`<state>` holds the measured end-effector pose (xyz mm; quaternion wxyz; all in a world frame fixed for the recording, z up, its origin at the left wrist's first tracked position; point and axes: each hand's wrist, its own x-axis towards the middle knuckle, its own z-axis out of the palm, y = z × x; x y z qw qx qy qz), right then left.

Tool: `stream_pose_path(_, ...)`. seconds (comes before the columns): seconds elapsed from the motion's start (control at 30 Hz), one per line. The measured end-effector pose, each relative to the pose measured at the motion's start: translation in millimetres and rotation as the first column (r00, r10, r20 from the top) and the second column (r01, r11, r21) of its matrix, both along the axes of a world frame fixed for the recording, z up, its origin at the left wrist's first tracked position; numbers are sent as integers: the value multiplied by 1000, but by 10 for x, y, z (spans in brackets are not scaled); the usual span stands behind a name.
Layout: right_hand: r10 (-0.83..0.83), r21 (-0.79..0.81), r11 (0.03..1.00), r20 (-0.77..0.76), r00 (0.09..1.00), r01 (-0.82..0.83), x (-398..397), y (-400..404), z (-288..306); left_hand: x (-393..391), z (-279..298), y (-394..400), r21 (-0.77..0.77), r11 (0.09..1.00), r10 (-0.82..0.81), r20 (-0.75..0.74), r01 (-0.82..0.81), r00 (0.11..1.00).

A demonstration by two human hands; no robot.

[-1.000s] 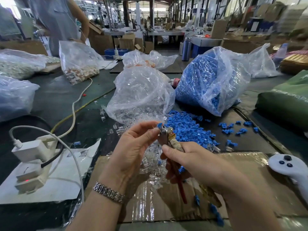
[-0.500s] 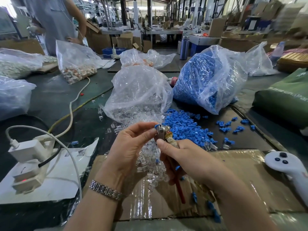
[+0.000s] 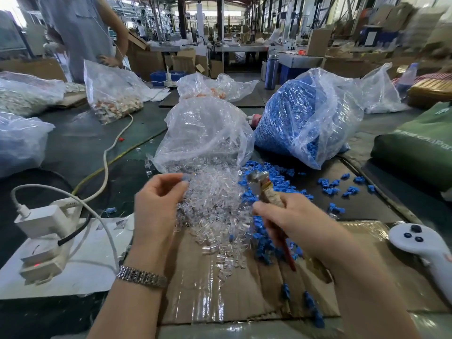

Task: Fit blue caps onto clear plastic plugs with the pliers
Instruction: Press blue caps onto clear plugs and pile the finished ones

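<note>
Hands have pulled apart since the earlier frames: left hand [image 3: 159,204] has moved left of the pliers [image 3: 265,192] and now sits centre-left of frame, fingertips pinching a small capped plug [image 3: 185,177], blue end showing; before, it was right at the pliers' tip. Right hand [image 3: 291,221] still grips the pliers by the taped, red handles at centre right, metal head tilted up-left, jaws look shut with nothing in them, blurry. Heap of clear plugs [image 3: 215,206] spills from the clear bag [image 3: 205,135] at centre, between the two hands. Loose blue caps [image 3: 276,182] lie just right of that heap, more scattered toward the right edge. Bag of blue caps [image 3: 308,121] upper right of centre. Surface: dark green worktable [image 3: 73,143] with a flattened taped cardboard sheet [image 3: 220,289] at lower centre. White power strip [image 3: 41,241] with plugged cables lower left, white controller [image 3: 425,248] lower right, green bag [image 3: 420,148] at right edge. Room is a warehouse workshop, boxes and benches behind; another person [image 3: 78,33] stands upper left. Counts: two hands, one pliers, about seven plastic bags; loose caps and plugs too many to count.
</note>
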<state>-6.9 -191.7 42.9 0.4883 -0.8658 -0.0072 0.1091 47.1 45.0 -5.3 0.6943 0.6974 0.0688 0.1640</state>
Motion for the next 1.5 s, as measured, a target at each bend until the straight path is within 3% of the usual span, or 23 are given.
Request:
stream_pose_path(0.07, -119, -13, 993, 53, 992, 120, 68, -104, -13, 56, 14, 123, 227, 943, 250, -1, -243, 968)
stream_pose_path(0.17, -222, -86, 969, 110, 969, 232, 171, -169, -79, 72, 29, 152, 478, 800, 400, 25, -362, 916)
stream_pose_path(0.23, -225, -230, 938, 172, 959, 261, 230, -168, -147, 17, 41, 77, 546, 797, 279, 46, -258, 959)
stream_pose_path(0.3, -179, -445, 856, 222, 958, 263, 274, -153, -228, -51, 44, -39, 541, 840, 7, -57, 25, 998)
stream_pose_path(0.37, -145, -551, 794, 238, 960, 256, 315, -122, -300, -81, 46, -114, 572, 774, -204, -183, 273, 962)
stream_pose_path(0.43, -134, -578, 777, 237, 962, 250, 347, -90, -355, -91, 35, -150, 649, 652, -294, -259, 392, 920)
stream_pose_path(0.53, -123, -607, 756, 236, 964, 245, 385, -59, -401, -96, 10, -196, 747, 532, -299, -276, 400, 913)
stream_pose_path(0.7, -110, -662, 716, 209, 972, 223, 414, -50, -428, -82, -18, -277, 752, 556, -261, -248, 355, 933)
stream_pose_path(0.87, -137, -615, 731, 294, 946, 297, 404, -63, -427, -73, -14, -307, 739, 595, -231, -219, 316, 948)
stream_pose_path(0.97, -157, -564, 752, 350, 923, 341, 393, -73, -422, -90, -13, -272, 708, 591, -294, -257, 387, 921)
stream_pose_path(1.13, -246, -375, 831, 412, 877, 410, 393, -113, -381, -91, -13, -211, 700, 582, -301, -286, 413, 910)
stream_pose_path(1.5, -324, 56, 945, 277, 905, 321, 261, -111, -225, -68, -16, -317, 617, 733, -232, -168, 286, 958)
